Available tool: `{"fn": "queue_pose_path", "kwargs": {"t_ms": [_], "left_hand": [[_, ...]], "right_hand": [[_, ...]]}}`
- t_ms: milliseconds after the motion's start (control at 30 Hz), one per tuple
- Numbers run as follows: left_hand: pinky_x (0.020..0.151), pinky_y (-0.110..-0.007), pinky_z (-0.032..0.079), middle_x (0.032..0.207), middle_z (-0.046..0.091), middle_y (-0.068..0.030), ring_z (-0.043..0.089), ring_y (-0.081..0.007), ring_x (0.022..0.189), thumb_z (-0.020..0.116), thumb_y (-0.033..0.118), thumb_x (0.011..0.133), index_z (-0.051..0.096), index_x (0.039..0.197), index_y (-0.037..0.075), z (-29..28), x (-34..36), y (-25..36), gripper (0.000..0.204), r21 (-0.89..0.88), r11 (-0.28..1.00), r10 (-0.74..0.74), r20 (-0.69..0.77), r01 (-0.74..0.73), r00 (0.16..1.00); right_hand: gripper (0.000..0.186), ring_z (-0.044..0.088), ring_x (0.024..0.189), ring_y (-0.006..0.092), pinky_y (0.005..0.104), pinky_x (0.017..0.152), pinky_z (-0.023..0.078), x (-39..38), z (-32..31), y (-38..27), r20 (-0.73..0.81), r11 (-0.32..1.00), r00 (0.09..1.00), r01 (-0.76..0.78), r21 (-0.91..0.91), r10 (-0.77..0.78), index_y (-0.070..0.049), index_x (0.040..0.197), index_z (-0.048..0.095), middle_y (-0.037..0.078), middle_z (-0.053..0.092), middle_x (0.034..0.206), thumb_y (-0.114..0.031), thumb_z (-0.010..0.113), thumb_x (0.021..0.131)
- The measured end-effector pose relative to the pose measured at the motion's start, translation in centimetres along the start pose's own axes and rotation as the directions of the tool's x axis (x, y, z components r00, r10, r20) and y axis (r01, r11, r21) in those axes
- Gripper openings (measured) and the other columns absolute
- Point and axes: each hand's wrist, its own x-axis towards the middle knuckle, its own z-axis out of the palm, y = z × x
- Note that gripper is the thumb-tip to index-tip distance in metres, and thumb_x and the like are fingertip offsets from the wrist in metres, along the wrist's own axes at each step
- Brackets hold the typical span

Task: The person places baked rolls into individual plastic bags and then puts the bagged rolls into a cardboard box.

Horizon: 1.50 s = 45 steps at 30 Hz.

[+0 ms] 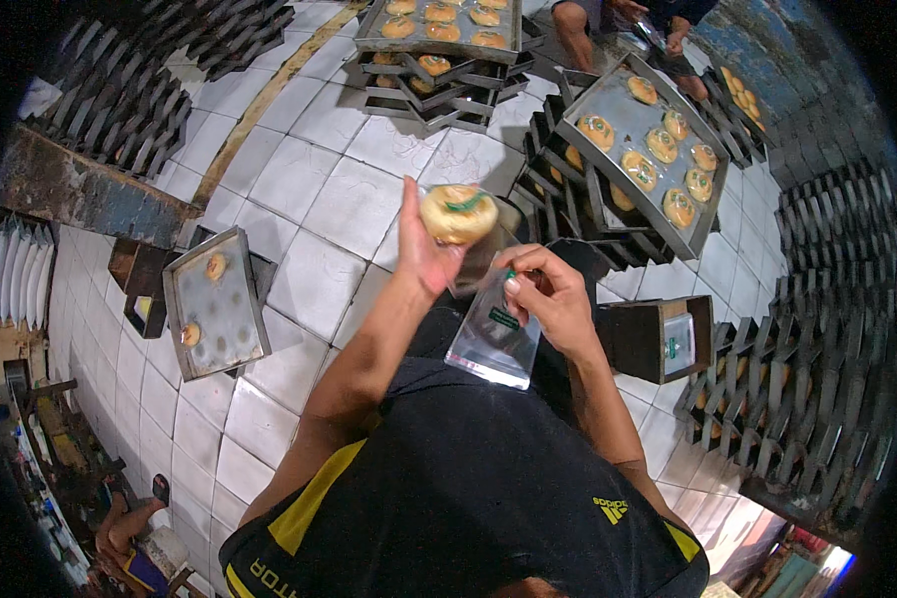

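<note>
My left hand (427,244) cups a round golden bun (456,213) with a green mark on top, the palm under it and the fingers along its left side. Clear film shows near the bun's lower edge; I cannot tell whether it wraps the bun. Just to the right and lower, my right hand (553,297) pinches the upper part of a clear plastic bag (492,344) with green print. The bag hangs flat over my lap, its bottom edge toward me.
Trays of buns top two stacks, one ahead (438,38) and one at right (658,149). A tray (184,309) with two buns lies left. A wooden box (618,339) holding bags stands right, beside many stacked trays (797,389). Another person (578,30) sits beyond; another is lower left.
</note>
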Motion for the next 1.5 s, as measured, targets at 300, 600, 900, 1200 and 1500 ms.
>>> {"fn": "queue_pose_path", "kwargs": {"t_ms": [300, 600, 900, 1200, 1500], "left_hand": [[0.101, -0.049, 0.054, 0.135, 0.059, -0.0206, 0.062, -0.0362, 0.119, 0.039, 0.071, 0.098, 0.050, 0.140, 0.001, -1.8, 0.2, -3.0, 0.083, -0.194, 0.981, 0.022, 0.051, -0.011, 0.998], [0.105, -0.057, 0.051, 0.135, 0.058, -0.0198, 0.059, -0.0366, 0.123, 0.043, 0.057, 0.104, 0.051, 0.137, 0.001, 0.2, 0.6, -3.4, 0.066, -0.036, 0.999, -0.028, 0.066, 0.030, 0.997], [0.103, -0.047, 0.051, 0.136, 0.060, -0.0162, 0.062, -0.0295, 0.120, 0.038, 0.055, 0.106, 0.050, 0.140, 0.003, 0.8, -4.9, -1.7, 0.063, 0.001, 0.963, -0.266, 0.158, 0.269, 0.951], [0.102, -0.036, 0.048, 0.120, 0.069, -0.0134, 0.063, -0.0226, 0.115, 0.045, 0.041, 0.109, 0.068, 0.121, -0.003, 0.5, -1.2, -2.3, 0.051, 0.727, 0.494, 0.299, 0.373, -0.477, 0.879], [0.069, -0.028, 0.051, 0.085, 0.069, -0.0050, 0.062, -0.0114, 0.074, 0.057, 0.022, 0.106, 0.067, 0.094, -0.002, 1.9, -0.1, -1.7, 0.028, 0.755, 0.449, 0.533, 0.204, -0.479, 0.821]], "right_hand": [[0.017, 0.068, 0.093, 0.0273, 0.0338, 0.075, 0.055, -1.0, 3.1, -2.8, -0.032, 0.802, 0.932, 0.293, -0.520, -0.362, 0.001, 0.104, 0.064, 0.015, 0.066, 0.107, 0.003, 0.070, 0.087], [0.012, 0.061, 0.077, 0.0208, 0.0309, 0.065, 0.050, 0.6, 2.5, 1.5, 0.270, 0.788, 0.926, 0.369, -0.493, -0.265, 0.000, 0.085, 0.055, 0.007, 0.060, 0.087, 0.002, 0.065, 0.090], [0.031, 0.066, 0.092, 0.0317, 0.0392, 0.080, 0.055, -0.7, 1.1, -0.8, -0.049, 0.483, 0.816, 0.291, -0.826, -0.576, -0.004, 0.106, 0.066, 0.013, 0.066, 0.109, -0.009, 0.080, 0.079], [0.019, 0.068, 0.078, 0.0360, 0.0387, 0.071, 0.055, 3.3, -1.9, 1.4, -0.358, 0.773, 0.891, -0.012, -0.634, -0.279, 0.001, 0.101, 0.068, 0.019, 0.069, 0.089, -0.017, 0.064, 0.098], [0.032, 0.047, 0.057, 0.0204, 0.0372, 0.055, 0.040, 5.0, -2.9, -0.9, -0.222, 0.691, 0.888, 0.136, -0.710, -0.403, 0.002, 0.078, 0.057, 0.012, 0.050, 0.066, -0.022, 0.066, 0.098]]}}
